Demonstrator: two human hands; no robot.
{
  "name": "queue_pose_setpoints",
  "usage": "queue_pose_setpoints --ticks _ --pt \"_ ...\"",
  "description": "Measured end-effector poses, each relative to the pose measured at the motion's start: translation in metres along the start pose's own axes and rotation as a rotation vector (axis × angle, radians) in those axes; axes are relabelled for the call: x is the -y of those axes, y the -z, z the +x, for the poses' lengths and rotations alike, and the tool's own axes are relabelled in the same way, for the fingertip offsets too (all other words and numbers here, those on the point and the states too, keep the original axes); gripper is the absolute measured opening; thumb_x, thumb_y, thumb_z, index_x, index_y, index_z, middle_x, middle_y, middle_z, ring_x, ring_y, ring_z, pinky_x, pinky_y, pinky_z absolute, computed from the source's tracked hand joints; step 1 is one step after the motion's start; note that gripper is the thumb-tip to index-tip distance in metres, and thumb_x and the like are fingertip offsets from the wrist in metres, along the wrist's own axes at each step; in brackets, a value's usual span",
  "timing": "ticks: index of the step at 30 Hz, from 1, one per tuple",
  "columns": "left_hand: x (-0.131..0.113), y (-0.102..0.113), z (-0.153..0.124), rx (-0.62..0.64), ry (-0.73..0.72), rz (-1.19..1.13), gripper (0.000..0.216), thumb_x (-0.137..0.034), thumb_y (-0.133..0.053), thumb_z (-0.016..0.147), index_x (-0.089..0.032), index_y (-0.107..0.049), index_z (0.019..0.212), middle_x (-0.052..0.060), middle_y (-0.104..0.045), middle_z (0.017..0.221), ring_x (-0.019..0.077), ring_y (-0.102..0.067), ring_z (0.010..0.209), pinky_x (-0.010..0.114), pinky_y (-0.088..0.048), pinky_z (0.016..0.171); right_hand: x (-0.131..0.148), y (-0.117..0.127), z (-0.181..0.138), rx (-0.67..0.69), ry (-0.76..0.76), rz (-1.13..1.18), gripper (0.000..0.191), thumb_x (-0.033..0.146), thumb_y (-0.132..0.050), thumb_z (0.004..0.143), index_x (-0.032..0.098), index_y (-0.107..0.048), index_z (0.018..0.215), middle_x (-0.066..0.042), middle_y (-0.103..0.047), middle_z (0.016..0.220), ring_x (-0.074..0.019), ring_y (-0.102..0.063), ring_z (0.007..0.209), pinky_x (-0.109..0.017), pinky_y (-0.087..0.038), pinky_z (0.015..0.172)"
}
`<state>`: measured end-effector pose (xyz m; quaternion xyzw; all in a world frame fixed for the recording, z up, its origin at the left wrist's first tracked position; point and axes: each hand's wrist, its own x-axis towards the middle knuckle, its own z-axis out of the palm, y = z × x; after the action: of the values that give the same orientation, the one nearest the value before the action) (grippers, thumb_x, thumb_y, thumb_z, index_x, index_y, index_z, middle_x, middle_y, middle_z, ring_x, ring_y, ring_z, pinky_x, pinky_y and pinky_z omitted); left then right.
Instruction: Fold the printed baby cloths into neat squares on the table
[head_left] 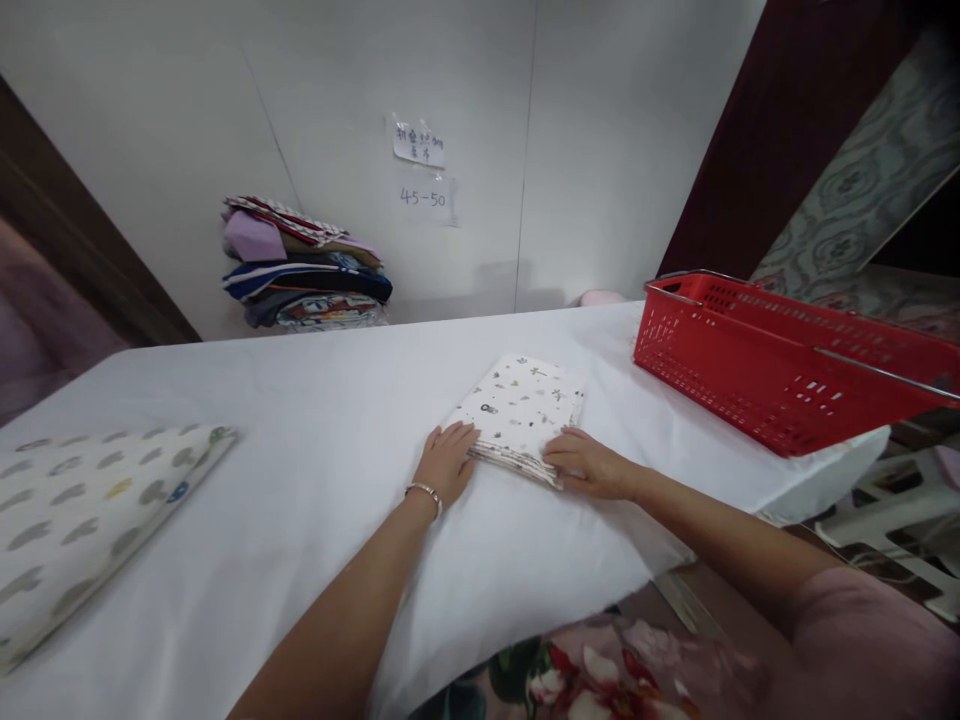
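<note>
A folded white cloth [521,402] with small dark printed motifs lies on the white-covered table, its layered edge facing me. At its near left corner is my left hand [448,462], wearing a bracelet, with its fingers curled over the cloth's edge. My right hand [589,462] grips the near right corner, fingers on top and the thumb low at the side. Both hands are closed on the cloth, and the undersides of the fingers are hidden. Further left lies a larger cloth [97,500] with grey prints, cut off by the view's edge.
A red plastic basket [750,370] with metal handles stands at the table's right end. Against the wall behind the table is a stack of folded fabrics [307,265]. Paper signs [426,197] hang on the wall. A white stool [892,530] stands at the right.
</note>
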<state>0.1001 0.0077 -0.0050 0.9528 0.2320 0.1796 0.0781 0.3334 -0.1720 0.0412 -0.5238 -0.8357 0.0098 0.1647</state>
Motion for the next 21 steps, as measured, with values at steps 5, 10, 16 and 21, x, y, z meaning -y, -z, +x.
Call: queue_pose_setpoints --ticks 5,10,16,21 --pt "-0.001 0.001 0.000 0.009 0.006 0.001 0.045 -0.021 -0.043 0.080 -0.025 -0.044 0.125 0.003 -0.045 0.134 0.0210 -0.032 0.127 0.046 -0.020 0.107 0.001 -0.005 0.002 -0.032 -0.013 -0.015 0.022 0.024 -0.044 0.088 0.020 -0.055 0.107 -0.009 -0.060 0.106 -0.0173 -0.052 0.103 -0.043 -0.027 0.101" --pt "0.000 0.001 0.000 0.004 0.002 0.003 0.046 -0.021 -0.043 0.080 -0.024 -0.044 0.126 0.003 -0.045 0.134 0.0210 -0.032 0.128 0.046 -0.019 0.107 0.006 -0.006 -0.001 -0.128 -0.041 -0.086 0.023 0.018 -0.037 0.090 0.018 -0.053 0.106 -0.010 -0.060 0.104 -0.0178 -0.052 0.102 -0.046 -0.028 0.101" --pt "-0.001 0.000 0.000 0.008 -0.008 0.005 0.045 -0.020 -0.042 0.080 -0.025 -0.044 0.125 0.002 -0.044 0.134 0.0203 -0.032 0.128 0.045 -0.018 0.108 0.002 -0.011 -0.010 -0.112 0.012 -0.160 0.026 0.016 -0.035 0.090 0.019 -0.051 0.110 -0.009 -0.060 0.105 -0.0180 -0.051 0.106 -0.049 -0.027 0.101" --pt "0.001 -0.002 0.000 0.009 -0.014 0.002 0.045 -0.022 -0.042 0.081 -0.025 -0.043 0.126 0.002 -0.044 0.135 0.0203 -0.031 0.128 0.045 -0.018 0.108 0.002 -0.009 -0.010 -0.118 0.036 -0.154 0.026 0.016 -0.036 0.089 0.019 -0.051 0.110 -0.009 -0.060 0.106 -0.0172 -0.051 0.105 -0.047 -0.029 0.101"
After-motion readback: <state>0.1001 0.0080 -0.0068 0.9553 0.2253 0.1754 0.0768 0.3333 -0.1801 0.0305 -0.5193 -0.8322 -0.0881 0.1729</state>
